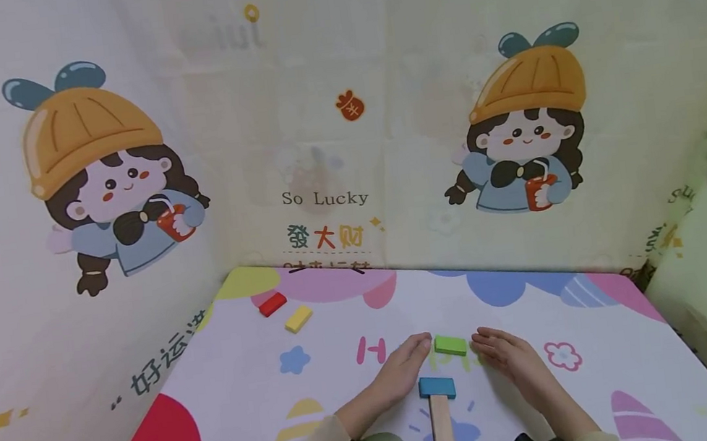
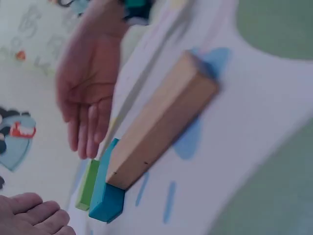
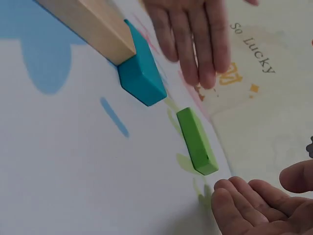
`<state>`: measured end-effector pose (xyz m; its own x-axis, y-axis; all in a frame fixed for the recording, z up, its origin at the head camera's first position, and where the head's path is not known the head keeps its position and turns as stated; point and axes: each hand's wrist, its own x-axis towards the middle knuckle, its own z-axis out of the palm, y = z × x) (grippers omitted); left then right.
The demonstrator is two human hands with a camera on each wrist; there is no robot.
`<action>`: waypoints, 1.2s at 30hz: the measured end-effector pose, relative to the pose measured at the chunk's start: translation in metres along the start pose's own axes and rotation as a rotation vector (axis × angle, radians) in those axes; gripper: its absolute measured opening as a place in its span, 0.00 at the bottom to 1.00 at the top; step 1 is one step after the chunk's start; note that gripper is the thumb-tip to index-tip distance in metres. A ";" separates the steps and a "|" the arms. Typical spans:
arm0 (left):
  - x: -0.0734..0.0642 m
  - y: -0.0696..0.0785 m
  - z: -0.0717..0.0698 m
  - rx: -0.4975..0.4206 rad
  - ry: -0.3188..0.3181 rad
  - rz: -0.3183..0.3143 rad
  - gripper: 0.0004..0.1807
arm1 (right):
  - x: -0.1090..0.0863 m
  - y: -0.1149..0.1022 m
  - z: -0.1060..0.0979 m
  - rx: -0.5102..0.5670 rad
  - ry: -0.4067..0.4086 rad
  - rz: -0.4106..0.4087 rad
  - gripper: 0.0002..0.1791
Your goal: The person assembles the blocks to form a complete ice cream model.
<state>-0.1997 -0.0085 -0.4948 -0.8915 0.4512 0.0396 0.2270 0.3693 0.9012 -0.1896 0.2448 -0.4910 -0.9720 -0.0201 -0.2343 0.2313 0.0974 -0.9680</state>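
The straight-fingered left hand (image 1: 399,374) and right hand (image 1: 516,368) held nothing, maybe not touching the green block (image 1: 450,345) between them, past the blue block (image 1: 436,388) toward the table's (image 1: 235,387) far edge, where soft, even pushes seemed best.

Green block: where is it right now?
In the head view, the green block lies right of centre on the table, between the left hand and the right hand, just beyond the blue block.
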 end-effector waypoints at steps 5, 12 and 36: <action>0.021 -0.006 0.001 -0.264 -0.012 -0.073 0.34 | -0.001 0.005 -0.003 0.169 -0.041 0.079 0.30; 0.034 -0.012 0.005 -0.684 -0.102 -0.155 0.37 | -0.001 0.008 -0.005 0.279 -0.095 0.097 0.30; 0.012 -0.027 -0.009 -0.851 -0.110 -0.191 0.37 | -0.002 0.013 0.007 0.345 -0.284 0.073 0.34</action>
<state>-0.2202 -0.0206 -0.5145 -0.8319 0.5351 -0.1470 -0.3304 -0.2647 0.9060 -0.1840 0.2393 -0.5038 -0.9136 -0.3023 -0.2719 0.3462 -0.2277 -0.9101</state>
